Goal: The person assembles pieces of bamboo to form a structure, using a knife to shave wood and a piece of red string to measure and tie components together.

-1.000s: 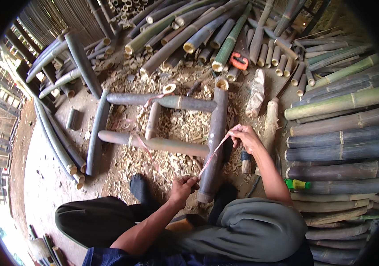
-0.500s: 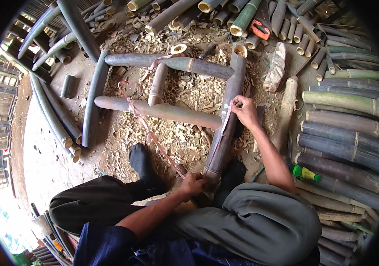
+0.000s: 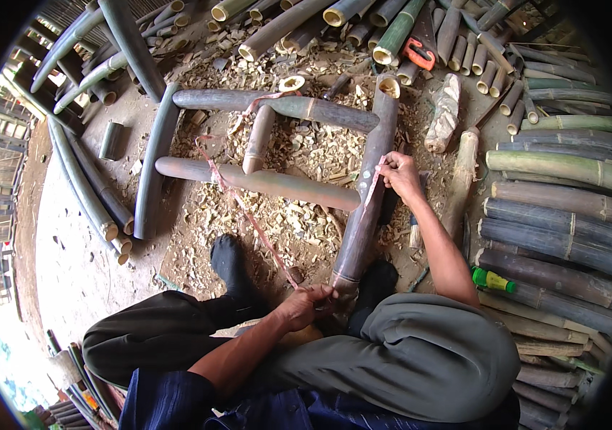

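Observation:
A bamboo frame lies on the ground in front of me, with a thick bamboo pole (image 3: 363, 228) as its right side. My right hand (image 3: 400, 176) is closed in a pinch on a narrow pink measuring tape (image 3: 372, 193), beside the joint where the lower crossbar (image 3: 277, 184) meets this pole. At the pole's near end, my left hand (image 3: 303, 305) is closed on the same tape, its fingertips close to the bamboo. Between the hands the tape runs along the pole. Its loose length trails from my left hand up to the lower crossbar.
Wood chips (image 3: 299, 233) cover the ground around the frame. Stacked bamboo poles (image 3: 553, 208) line the right side, with a green-capped bottle (image 3: 494, 279) on them. A saw with an orange handle (image 3: 419, 54) lies at the back among cut bamboo. My feet flank the pole's near end.
My left hand has turned slightly, its fingers now pointing at the pole's near end. The right hand has shifted slightly right with the tape. The frame stays in place.

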Action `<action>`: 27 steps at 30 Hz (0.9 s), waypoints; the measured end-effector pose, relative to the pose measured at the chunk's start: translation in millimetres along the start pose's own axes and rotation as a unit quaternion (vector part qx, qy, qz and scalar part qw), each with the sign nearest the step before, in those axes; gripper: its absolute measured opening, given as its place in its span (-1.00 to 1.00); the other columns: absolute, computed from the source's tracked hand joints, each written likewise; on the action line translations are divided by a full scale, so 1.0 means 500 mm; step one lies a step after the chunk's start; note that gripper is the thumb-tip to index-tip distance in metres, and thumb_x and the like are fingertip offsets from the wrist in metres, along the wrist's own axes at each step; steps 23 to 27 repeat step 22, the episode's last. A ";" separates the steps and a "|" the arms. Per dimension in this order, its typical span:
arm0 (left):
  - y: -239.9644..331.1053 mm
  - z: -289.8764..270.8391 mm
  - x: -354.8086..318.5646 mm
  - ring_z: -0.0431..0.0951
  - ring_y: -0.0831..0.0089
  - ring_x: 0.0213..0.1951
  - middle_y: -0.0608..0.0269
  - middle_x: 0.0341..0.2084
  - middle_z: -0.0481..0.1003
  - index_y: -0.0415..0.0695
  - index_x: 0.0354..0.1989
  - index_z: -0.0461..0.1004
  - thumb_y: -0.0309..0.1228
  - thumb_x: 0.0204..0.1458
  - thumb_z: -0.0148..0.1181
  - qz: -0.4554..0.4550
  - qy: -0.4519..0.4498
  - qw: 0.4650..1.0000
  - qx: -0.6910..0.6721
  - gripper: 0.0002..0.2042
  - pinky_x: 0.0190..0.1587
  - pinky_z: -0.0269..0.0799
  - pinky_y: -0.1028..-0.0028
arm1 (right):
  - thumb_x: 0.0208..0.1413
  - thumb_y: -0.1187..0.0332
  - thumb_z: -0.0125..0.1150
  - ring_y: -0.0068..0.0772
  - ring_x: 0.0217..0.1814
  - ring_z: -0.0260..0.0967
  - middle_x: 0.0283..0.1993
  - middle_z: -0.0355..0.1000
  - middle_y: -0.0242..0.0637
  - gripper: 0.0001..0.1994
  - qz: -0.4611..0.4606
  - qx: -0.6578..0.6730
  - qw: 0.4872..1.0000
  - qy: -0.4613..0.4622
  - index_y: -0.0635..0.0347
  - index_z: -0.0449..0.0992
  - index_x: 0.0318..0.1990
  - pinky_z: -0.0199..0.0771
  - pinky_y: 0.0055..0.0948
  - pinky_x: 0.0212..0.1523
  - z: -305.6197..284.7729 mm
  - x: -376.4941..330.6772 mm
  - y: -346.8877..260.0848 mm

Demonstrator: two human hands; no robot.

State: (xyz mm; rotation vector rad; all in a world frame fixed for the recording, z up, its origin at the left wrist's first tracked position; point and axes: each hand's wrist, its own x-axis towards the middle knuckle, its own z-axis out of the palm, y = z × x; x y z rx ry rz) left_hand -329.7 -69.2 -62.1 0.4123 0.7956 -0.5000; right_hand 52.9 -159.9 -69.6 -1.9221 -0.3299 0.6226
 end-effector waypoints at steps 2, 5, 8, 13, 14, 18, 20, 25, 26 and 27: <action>-0.007 -0.001 0.006 0.55 0.51 -0.13 0.36 -0.20 0.60 -0.12 -0.06 0.61 -0.34 0.29 0.21 0.000 0.009 0.999 0.049 -0.83 0.04 0.47 0.33 | 0.13 0.54 0.37 -0.68 -0.62 0.31 -0.54 0.42 -0.47 -0.92 -0.008 -0.003 1.000 0.004 0.25 0.54 -0.34 0.36 -0.55 -0.63 -0.001 0.001 0.001; -0.017 0.002 0.011 0.62 0.47 -0.16 0.27 -0.21 0.65 -0.16 -0.07 0.66 -0.36 0.20 0.31 0.016 0.072 0.980 0.186 -0.80 -0.03 0.52 0.35 | 0.09 0.52 0.38 -0.68 -0.58 0.30 -0.55 0.42 -0.47 -0.91 0.009 -0.005 1.000 0.006 0.27 0.55 -0.34 0.36 -0.53 -0.57 0.013 -0.004 -0.011; -0.012 0.037 0.021 0.66 0.41 -0.24 0.18 -0.28 0.69 -0.22 -0.07 0.69 -0.34 0.09 0.40 0.052 0.152 0.889 0.429 -0.72 -0.09 0.55 0.36 | 0.04 0.51 0.38 -0.67 -0.53 0.30 -0.54 0.43 -0.46 -0.91 -0.081 -0.077 0.993 0.028 0.28 0.56 -0.34 0.37 -0.51 -0.46 0.001 -0.003 0.015; -0.020 0.049 0.039 0.69 0.37 -0.30 0.10 -0.36 0.70 -0.24 -0.10 0.71 -0.35 -0.02 0.48 0.046 0.148 0.890 0.429 -0.68 -0.12 0.57 0.35 | 0.02 0.53 0.38 -0.66 -0.48 0.31 -0.52 0.43 -0.46 -0.90 -0.127 -0.083 0.988 0.039 0.28 0.55 -0.35 0.37 -0.50 -0.39 0.027 -0.017 0.026; -0.022 0.046 0.040 0.69 0.37 -0.31 0.11 -0.37 0.70 -0.23 -0.11 0.71 -0.35 -0.03 0.49 0.038 0.156 0.887 0.432 -0.68 -0.14 0.57 0.34 | 0.02 0.53 0.38 -0.65 -0.48 0.31 -0.52 0.43 -0.46 -0.90 -0.132 -0.080 0.987 0.039 0.27 0.55 -0.35 0.38 -0.50 -0.38 0.030 -0.018 0.028; -0.019 0.056 0.042 0.69 0.39 -0.35 0.12 -0.39 0.70 -0.20 -0.16 0.72 -0.33 -0.05 0.51 0.012 0.177 0.877 0.446 -0.70 -0.20 0.58 0.33 | 0.02 0.53 0.38 -0.65 -0.47 0.31 -0.51 0.43 -0.45 -0.90 -0.135 -0.090 0.986 0.046 0.26 0.54 -0.35 0.38 -0.50 -0.36 0.026 -0.024 0.030; -0.028 0.040 0.053 0.68 0.39 -0.35 0.13 -0.40 0.70 -0.20 -0.17 0.73 -0.32 -0.05 0.51 0.012 0.180 0.887 0.424 -0.71 -0.21 0.58 0.34 | 0.03 0.52 0.38 -0.65 -0.45 0.32 -0.50 0.44 -0.44 -0.91 -0.120 -0.099 0.987 0.042 0.26 0.55 -0.35 0.40 -0.50 -0.35 0.019 -0.026 0.028; -0.054 -0.007 0.080 0.68 0.39 -0.34 0.13 -0.40 0.70 -0.20 -0.17 0.73 -0.32 -0.05 0.51 0.020 0.174 0.913 0.368 -0.71 -0.20 0.58 0.35 | 0.06 0.50 0.37 -0.64 -0.44 0.35 -0.46 0.48 -0.42 -0.92 -0.100 -0.102 0.989 0.031 0.25 0.57 -0.32 0.42 -0.50 -0.33 0.020 -0.018 0.027; -0.054 -0.007 0.080 0.68 0.39 -0.34 0.13 -0.40 0.70 -0.20 -0.17 0.73 -0.32 -0.05 0.51 0.020 0.174 0.913 0.368 -0.71 -0.20 0.58 0.35 | 0.06 0.50 0.37 -0.64 -0.44 0.35 -0.46 0.48 -0.42 -0.92 -0.100 -0.102 0.989 0.031 0.25 0.57 -0.32 0.42 -0.50 -0.33 0.020 -0.018 0.027; -0.054 -0.007 0.080 0.68 0.39 -0.34 0.13 -0.40 0.70 -0.20 -0.17 0.73 -0.32 -0.05 0.51 0.020 0.174 0.913 0.368 -0.71 -0.20 0.58 0.35 | 0.06 0.50 0.37 -0.64 -0.44 0.35 -0.46 0.48 -0.42 -0.92 -0.100 -0.102 0.989 0.031 0.25 0.57 -0.32 0.42 -0.50 -0.33 0.020 -0.018 0.027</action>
